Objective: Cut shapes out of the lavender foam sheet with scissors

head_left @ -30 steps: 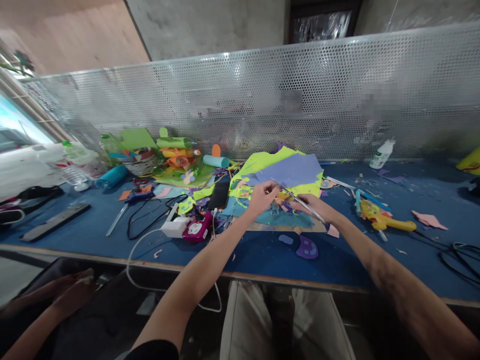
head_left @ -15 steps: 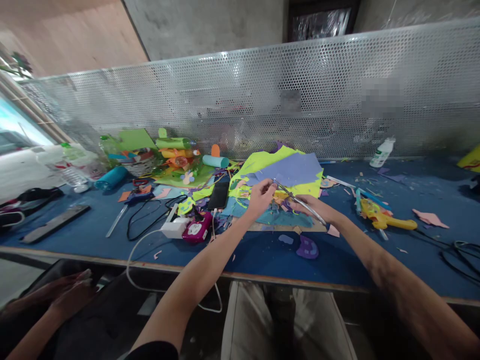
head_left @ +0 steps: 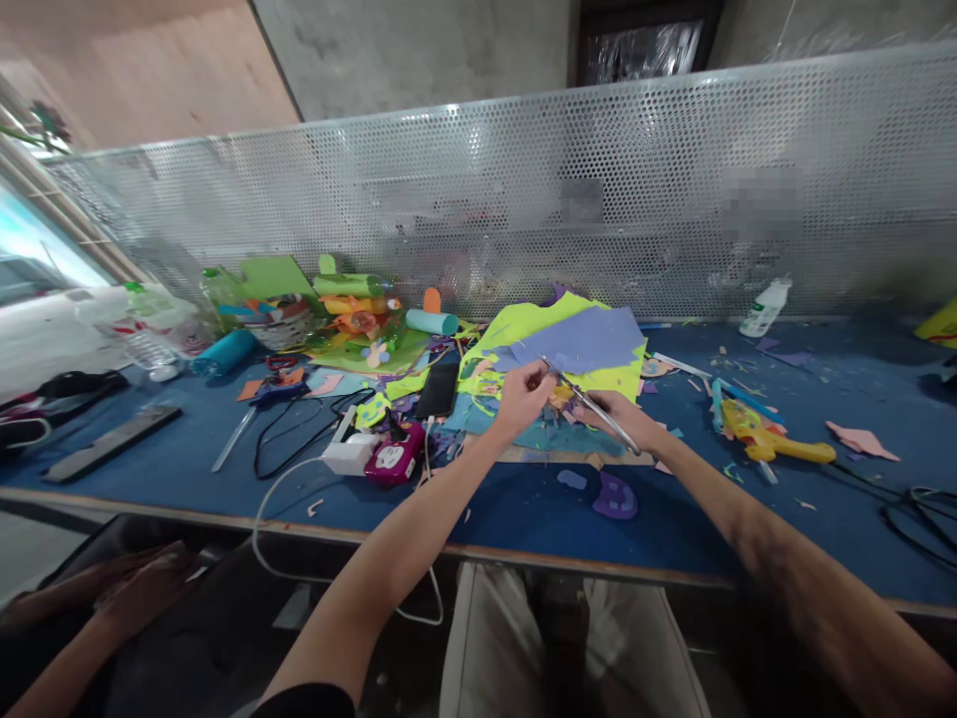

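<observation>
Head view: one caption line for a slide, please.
Right hand holds scissors whose tip meets the left hand, above a cluttered blue table.

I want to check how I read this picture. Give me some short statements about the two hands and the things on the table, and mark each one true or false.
1. The right hand holds scissors. True.
2. The left hand lies flat on the black phone. False: its fingers are pinched together at the tip of the scissors, and the phone lies apart, to its left.
3. A white bottle stands near the mesh screen. True.
4. The yellow glue gun lies to the left of both hands. False: it lies on the blue table to the right of the right hand.
</observation>
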{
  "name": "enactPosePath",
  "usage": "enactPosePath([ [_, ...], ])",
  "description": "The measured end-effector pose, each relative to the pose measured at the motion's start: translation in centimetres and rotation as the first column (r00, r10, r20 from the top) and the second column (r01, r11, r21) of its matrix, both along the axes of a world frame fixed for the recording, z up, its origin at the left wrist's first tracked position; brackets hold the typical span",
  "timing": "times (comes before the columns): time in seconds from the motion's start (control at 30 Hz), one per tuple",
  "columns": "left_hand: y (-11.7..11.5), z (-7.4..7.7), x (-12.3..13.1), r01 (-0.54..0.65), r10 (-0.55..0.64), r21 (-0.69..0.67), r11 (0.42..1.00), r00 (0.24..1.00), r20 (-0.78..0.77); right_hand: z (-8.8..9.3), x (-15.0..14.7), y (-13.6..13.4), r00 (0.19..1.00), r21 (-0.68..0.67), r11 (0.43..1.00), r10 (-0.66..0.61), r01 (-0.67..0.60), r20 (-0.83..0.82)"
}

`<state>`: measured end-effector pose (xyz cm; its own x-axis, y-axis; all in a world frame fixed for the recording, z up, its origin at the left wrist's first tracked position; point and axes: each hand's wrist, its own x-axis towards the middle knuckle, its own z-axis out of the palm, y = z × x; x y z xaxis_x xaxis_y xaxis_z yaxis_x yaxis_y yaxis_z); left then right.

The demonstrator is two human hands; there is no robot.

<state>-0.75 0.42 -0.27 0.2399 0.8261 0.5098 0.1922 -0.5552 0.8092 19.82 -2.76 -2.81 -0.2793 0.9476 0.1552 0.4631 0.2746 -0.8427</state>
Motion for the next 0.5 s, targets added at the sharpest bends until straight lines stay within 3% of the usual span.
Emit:
enactPosePath([
  [0.2, -0.14, -0.07, 0.01, -0.015, 0.014, 0.068, 0.998, 1.0, 0.004, 0.56, 0.09, -0.24, 0.998, 0.025, 0.998, 0.051, -0.052, 0.041],
  [0.5, -0.13, -0.45, 0.56, 0.057, -0.04, -0.076, 0.995, 0.976, 0.213, 0.68, 0.31, -0.61, 0.985, -0.017, 0.986, 0.164, -0.165, -0.056],
])
